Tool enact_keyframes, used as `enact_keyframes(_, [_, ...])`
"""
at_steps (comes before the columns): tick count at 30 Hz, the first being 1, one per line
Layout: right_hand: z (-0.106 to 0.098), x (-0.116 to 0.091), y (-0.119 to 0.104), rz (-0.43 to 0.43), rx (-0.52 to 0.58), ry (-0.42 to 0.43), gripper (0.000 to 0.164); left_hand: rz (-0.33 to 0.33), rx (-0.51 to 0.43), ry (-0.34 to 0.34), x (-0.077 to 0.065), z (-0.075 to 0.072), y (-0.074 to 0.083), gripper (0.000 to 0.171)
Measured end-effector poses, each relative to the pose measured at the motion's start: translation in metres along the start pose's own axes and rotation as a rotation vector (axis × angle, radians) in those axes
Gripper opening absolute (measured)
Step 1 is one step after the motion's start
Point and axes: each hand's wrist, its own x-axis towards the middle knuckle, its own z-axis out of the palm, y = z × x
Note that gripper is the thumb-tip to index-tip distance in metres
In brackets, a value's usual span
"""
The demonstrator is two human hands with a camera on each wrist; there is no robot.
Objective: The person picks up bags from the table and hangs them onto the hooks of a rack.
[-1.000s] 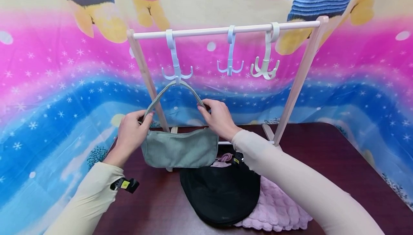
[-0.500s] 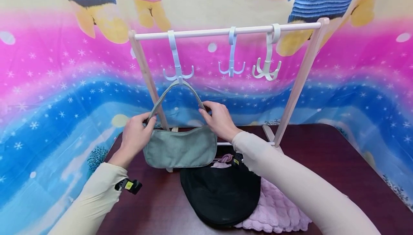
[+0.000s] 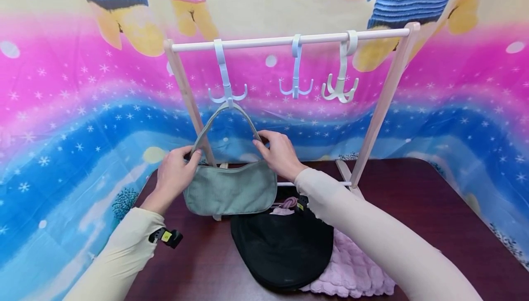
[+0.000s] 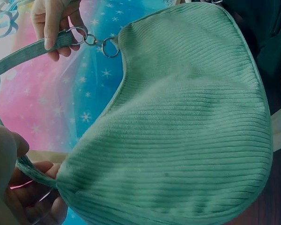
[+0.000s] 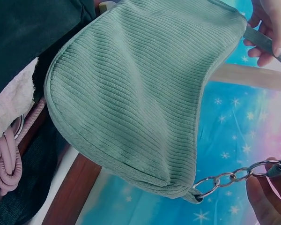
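A green corduroy shoulder bag (image 3: 231, 190) hangs by its strap (image 3: 213, 119) from the left hook (image 3: 227, 91) on the rack. My left hand (image 3: 175, 172) pinches the strap's left side, just above the bag's corner. On the other side my right hand (image 3: 282, 154) pinches the strap near its end. Metal rings (image 5: 229, 178) join that end to the bag, as the right wrist view shows. The bag's ribbed body (image 4: 178, 117) fills most of the left wrist view. Its lower edge overlaps a black bag (image 3: 285, 250) in the head view.
Two more hooks, one blue (image 3: 295, 74) and one whitish (image 3: 342, 74), hang farther right on the wooden rack's rail (image 3: 264, 42). Under the black bag lies a quilted pink bag (image 3: 351, 269) with a knotted strap (image 3: 290, 202). All rest on a dark red table (image 3: 417, 218).
My left hand has shifted slightly right along with the strap, and the green bag's left end has moved a little the same way. The strap stays on the hook.
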Motion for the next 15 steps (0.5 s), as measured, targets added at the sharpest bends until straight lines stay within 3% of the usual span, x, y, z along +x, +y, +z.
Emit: enact_keyframes(15, [0.0023, 0.0004, 0.008, 0.042, -0.015, 0.002, 0.033, -0.025, 0.036, 0.005, 0.0011, 0.0037, -0.008, 0.031])
